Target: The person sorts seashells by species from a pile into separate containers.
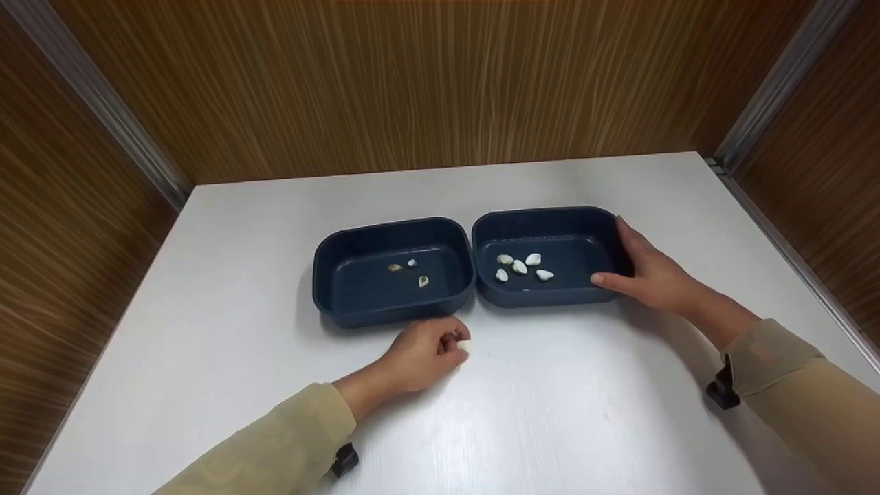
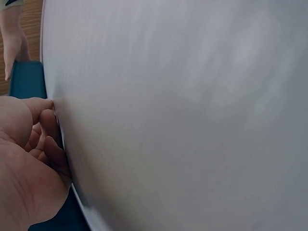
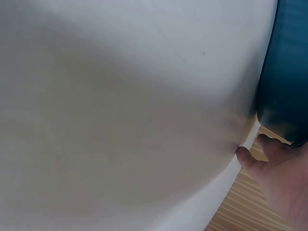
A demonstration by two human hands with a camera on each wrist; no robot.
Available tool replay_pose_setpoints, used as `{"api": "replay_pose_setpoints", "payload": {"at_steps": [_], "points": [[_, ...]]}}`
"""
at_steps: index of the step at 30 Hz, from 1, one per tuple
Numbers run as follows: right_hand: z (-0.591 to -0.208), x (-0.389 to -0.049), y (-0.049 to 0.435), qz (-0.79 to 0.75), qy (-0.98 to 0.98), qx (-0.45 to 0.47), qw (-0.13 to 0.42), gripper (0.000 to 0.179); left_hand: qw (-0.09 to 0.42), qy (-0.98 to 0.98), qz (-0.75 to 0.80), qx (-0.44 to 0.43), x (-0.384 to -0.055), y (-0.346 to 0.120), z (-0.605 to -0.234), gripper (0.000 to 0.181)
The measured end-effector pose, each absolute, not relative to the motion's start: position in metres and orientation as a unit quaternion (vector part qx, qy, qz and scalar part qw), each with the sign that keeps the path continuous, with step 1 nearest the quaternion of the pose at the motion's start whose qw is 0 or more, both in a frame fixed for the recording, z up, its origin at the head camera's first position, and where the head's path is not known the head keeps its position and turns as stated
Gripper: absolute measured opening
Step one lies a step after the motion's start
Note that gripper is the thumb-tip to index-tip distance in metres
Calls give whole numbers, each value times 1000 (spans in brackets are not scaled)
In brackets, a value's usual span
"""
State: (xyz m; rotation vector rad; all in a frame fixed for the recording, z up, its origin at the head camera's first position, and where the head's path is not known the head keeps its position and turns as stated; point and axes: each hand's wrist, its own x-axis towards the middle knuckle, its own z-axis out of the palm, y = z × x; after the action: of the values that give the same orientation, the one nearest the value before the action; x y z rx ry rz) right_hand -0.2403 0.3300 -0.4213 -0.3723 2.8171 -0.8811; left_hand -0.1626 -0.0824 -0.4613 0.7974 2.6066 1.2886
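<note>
My left hand (image 1: 426, 354) is low over the white table, just in front of the left dark-blue container (image 1: 395, 313). Between its thumb and fingers it pinches a small white seashell (image 1: 464, 345). In the left wrist view the left hand (image 2: 29, 159) has its fingers curled, and the shell is hidden. My right hand (image 1: 656, 275) grips the right end of the other dark-blue container (image 1: 543, 297), thumb across the front rim and fingers along the outer side. Several white shells (image 1: 520, 267) lie in that right container. Three smaller brownish and pale shells (image 1: 423, 281) lie in the left one.
Both containers stand side by side, their near ends almost meeting, on a white table (image 1: 550, 399). A wood-grain panel (image 1: 440, 82) rises behind the table, with more panels at left and right.
</note>
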Motion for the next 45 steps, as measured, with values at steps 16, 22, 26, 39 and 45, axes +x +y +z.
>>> {"api": "replay_pose_setpoints", "payload": {"at_steps": [16, 22, 26, 39, 45], "points": [[-421, -240, 331, -288, 946, -122, 86, 118, 74, 860, 424, 273, -160, -85, -460, 13], [-421, -240, 330, -291, 945, -126, 84, 117, 80, 860, 414, 288, -161, -85, -458, 13], [-422, -241, 331, -294, 944, -129, 81, 117, 88, 860, 407, 294, -161, -85, -457, 14], [-422, -242, 331, -289, 945, -129, 81, 117, 119, 856, 388, 320, -164, -87, -446, 23], [-422, -242, 331, -284, 947, -130, 81, 118, 129, 858, 386, 313, -163, -86, -428, 25]]}}
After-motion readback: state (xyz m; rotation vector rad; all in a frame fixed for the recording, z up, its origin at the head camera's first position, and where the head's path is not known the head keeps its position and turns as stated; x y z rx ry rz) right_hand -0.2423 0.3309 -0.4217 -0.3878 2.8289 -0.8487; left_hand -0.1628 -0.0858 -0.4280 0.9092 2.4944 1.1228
